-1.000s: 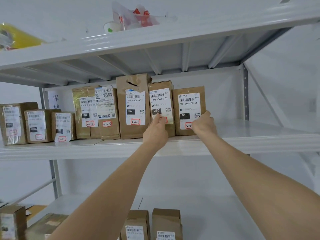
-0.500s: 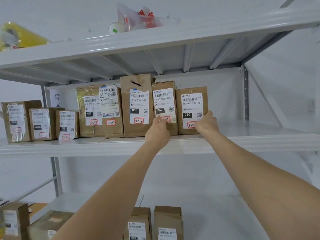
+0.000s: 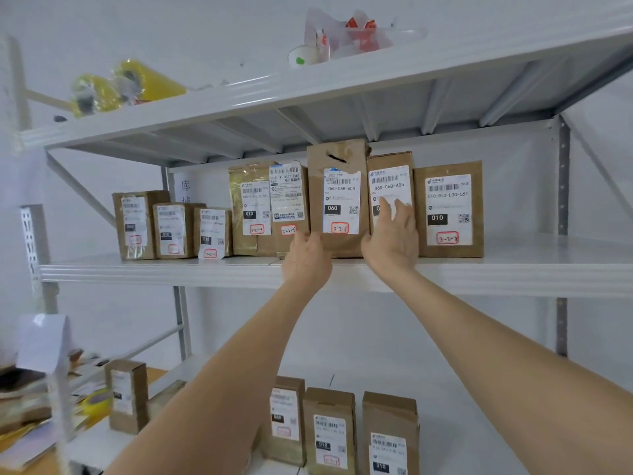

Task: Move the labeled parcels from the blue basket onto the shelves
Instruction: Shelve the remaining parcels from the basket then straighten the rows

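Squaring up the row on the middle shelf (image 3: 171, 273), it seems: right hand (image 3: 392, 246) lays straight, spread fingers flat on the upright narrow parcel (image 3: 390, 181). Left hand (image 3: 306, 260) meets the tall parcel (image 3: 337, 197) just left, low corner, and I cannot tell its finger curl.

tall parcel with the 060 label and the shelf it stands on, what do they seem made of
Tall parcel: brown kraft paper or thin card, matte, creased, with a torn slit near the top.
Its label: white printed paper sticker, ragged along its top edge.
Shelf: probably painted sheet metal, pale grey with a soft sheen and a folded front lip.
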Motion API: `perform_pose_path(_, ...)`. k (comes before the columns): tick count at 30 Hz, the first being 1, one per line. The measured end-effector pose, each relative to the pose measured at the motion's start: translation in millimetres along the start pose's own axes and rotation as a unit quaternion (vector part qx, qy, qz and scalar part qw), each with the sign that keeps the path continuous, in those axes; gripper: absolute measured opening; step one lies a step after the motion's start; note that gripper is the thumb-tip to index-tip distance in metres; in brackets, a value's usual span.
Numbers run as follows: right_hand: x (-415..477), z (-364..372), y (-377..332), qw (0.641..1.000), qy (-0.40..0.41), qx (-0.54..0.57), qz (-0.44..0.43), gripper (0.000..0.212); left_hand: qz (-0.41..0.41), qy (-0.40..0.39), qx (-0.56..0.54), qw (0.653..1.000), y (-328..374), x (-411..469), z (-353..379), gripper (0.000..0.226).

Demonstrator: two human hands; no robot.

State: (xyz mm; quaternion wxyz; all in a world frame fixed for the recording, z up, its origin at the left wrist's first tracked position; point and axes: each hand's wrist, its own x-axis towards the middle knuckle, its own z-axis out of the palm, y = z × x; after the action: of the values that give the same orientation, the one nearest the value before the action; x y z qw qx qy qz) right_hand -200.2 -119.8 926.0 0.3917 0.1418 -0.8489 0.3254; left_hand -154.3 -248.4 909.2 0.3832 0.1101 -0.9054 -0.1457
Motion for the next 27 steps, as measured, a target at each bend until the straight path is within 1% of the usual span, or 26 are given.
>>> perform_pose_path(4, -15.2, 38.2, -50.2, 0.999, 0.002, -0.001, -0.047, 0.064, -0.009, 0.007, -0.008, 1.0, -52.0, 7.9, -15.2, 0.044)
perform_pose_path(7, -22.6, 70.4, -89.7, 0.999, -0.002, 0.0, -0.054, 0.064, -0.001, 0.006, -0.019, 1.0, -95.5, 18.1, -22.8, 0.047)
perform_pose_path(14, -29.5, 148.4, -174.4, 0.998, -0.033, -0.024, -0.057, 0.062, 0.023, -0.004, -0.006, 1.0, -198.9, 54.8, -37.2, 0.044)
perform_pose_path(19, -32.0, 181.1, -196.2, 0.995, -0.077, -0.048, -0.034, 0.053, 0.022, -0.02, -0.002, 1.0, -247.0, 64.7, -34.3, 0.041)
perform_pose_path(21, -35.1, 190.2, -200.9, 0.992, -0.098, -0.062, -0.045, 0.051, 0.018, -0.016, -0.006, 1.0, -260.7, 66.5, -32.1, 0.041)
perform_pose_path(24, -41.9, 201.3, -206.7, 0.988, -0.123, -0.069, -0.064, 0.05, 0.023, 0.015, -0.034, 0.999, -274.6, 64.3, -30.1, 0.039)
perform_pose_path(27, -52.1, 209.1, -210.8, 0.989, -0.116, -0.062, -0.072, 0.052, 0.044, 0.066, -0.048, 0.996, -286.8, 50.5, -27.4, 0.039)
